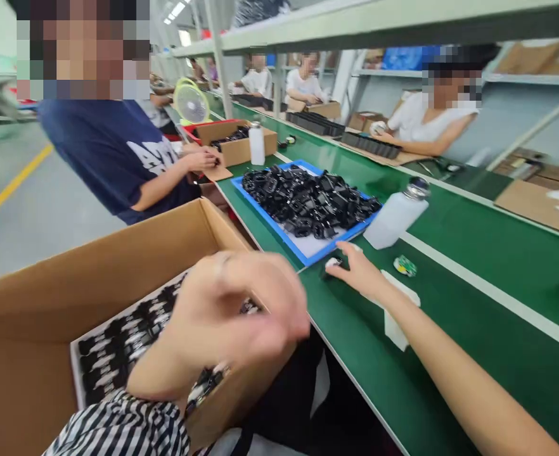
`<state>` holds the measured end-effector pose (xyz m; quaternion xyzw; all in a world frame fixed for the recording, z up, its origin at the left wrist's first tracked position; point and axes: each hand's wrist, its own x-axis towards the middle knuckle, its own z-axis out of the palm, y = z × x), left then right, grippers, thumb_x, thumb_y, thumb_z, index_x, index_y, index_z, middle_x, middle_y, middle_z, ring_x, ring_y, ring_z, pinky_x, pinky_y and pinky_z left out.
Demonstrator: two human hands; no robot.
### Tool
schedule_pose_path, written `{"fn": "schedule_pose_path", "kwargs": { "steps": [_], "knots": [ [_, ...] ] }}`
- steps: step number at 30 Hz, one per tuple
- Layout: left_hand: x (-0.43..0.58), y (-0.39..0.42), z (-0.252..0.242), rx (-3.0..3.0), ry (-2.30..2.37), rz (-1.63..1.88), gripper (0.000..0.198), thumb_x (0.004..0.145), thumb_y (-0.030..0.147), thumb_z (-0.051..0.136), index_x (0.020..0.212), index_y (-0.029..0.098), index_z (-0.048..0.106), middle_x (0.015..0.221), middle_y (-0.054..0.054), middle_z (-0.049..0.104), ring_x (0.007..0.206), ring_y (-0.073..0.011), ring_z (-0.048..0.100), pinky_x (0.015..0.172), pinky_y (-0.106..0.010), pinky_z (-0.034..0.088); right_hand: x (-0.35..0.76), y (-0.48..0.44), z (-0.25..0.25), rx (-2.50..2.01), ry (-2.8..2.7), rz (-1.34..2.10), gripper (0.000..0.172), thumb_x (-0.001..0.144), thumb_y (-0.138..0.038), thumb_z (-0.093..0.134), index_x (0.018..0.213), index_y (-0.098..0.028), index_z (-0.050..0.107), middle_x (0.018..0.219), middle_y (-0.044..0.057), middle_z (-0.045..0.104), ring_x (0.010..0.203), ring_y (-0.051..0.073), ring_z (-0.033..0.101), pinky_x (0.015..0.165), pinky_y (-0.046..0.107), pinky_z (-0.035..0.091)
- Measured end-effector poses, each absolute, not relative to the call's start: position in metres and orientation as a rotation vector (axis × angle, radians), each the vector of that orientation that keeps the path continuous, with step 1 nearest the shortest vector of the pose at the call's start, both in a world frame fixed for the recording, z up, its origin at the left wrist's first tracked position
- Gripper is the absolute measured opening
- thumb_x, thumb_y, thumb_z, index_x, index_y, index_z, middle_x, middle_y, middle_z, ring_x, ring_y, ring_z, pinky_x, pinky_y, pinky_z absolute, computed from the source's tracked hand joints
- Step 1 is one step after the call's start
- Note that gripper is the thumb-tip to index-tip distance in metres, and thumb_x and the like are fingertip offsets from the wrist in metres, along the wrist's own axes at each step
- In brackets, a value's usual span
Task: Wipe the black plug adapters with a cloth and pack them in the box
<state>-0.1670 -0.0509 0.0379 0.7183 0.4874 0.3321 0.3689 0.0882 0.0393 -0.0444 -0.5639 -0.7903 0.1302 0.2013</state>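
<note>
My left hand (241,310) hangs over the near edge of a cardboard box (118,259), smeared by motion. Its fingers look curled toward the thumb, but whether anything is in them I cannot make out. Over the green work surface, my right hand (358,272) reaches out with thumb and fingers apart. A small black part (333,265) with a white spot lies at its fingertips; whether they touch is unclear. Inside the box, rows of black and white parts (118,348) sit in a white tray. A blue tray (308,258) heaped with black plastic parts (308,196) stands just beyond my right hand.
A white bottle with a metal cap (396,215) stands right of the tray. Near my right forearm lie a small green circuit board (405,266) and a white block (396,329). A co-worker in a dark shirt (103,152) works at the left; others sit across the bench.
</note>
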Motion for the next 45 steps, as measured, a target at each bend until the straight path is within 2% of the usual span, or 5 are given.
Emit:
{"fn": "schedule_pose_path", "kwargs": {
  "steps": [4,9,14,22,45],
  "knots": [
    [-0.114,0.0,0.026,1.951,1.049,0.598,0.034,0.064,0.041,0.048,0.087,0.017,0.051,0.082,-0.002,0.056,0.067,-0.0135,0.054,0.06,-0.026,0.044,0.128,0.02,-0.003,-2.03,-2.061,0.405,0.045,0.071,-0.044,0.04,0.106,-0.016,0.043,0.093,0.011,0.052,0.079,0.023,0.051,0.065,0.034,0.042],
    [-0.07,0.035,-0.025,2.023,1.227,0.301,0.07,0.05,0.032,0.062,0.11,0.008,0.035,0.103,-0.012,0.05,0.077,-0.0179,0.053,0.064,-0.026,0.042,0.145,-0.013,-0.016,-2.282,-2.058,0.489,0.046,0.07,-0.04,0.044,0.111,-0.019,0.042,0.095,0.012,0.051,0.076,0.024,0.052,0.057,0.031,0.042],
    [-0.042,0.035,-0.042,2.111,1.495,0.431,0.045,0.061,0.032,0.054,0.098,0.011,0.044,0.091,-0.011,0.055,0.08,-0.0221,0.052,0.066,-0.03,0.039,0.137,-0.016,-0.05,-2.118,-1.986,0.279,0.024,0.073,-0.025,0.039,0.089,-0.02,0.056,0.079,0.008,0.055,0.068,0.021,0.051,0.059,0.031,0.04],
    [-0.041,0.037,-0.059,2.101,1.397,0.529,0.026,0.057,0.028,0.056,0.079,0.015,0.051,0.067,-0.001,0.056,0.063,-0.0148,0.051,0.055,-0.023,0.037,0.091,0.001,-0.04,-1.682,-1.921,0.112,0.026,0.075,-0.019,0.036,0.088,-0.021,0.057,0.082,0.003,0.055,0.074,0.016,0.05,0.063,0.024,0.039],
    [-0.038,0.037,-0.062,2.066,1.462,0.545,0.023,0.055,0.03,0.058,0.073,0.016,0.052,0.064,0.0,0.055,0.061,-0.0138,0.05,0.053,-0.022,0.036,0.097,0.011,-0.041,-1.974,-2.199,-0.084,0.041,0.068,-0.005,0.039,0.103,-0.021,0.051,0.085,0.008,0.045,0.072,0.018,0.047,0.059,0.023,0.036]
  ]
}}
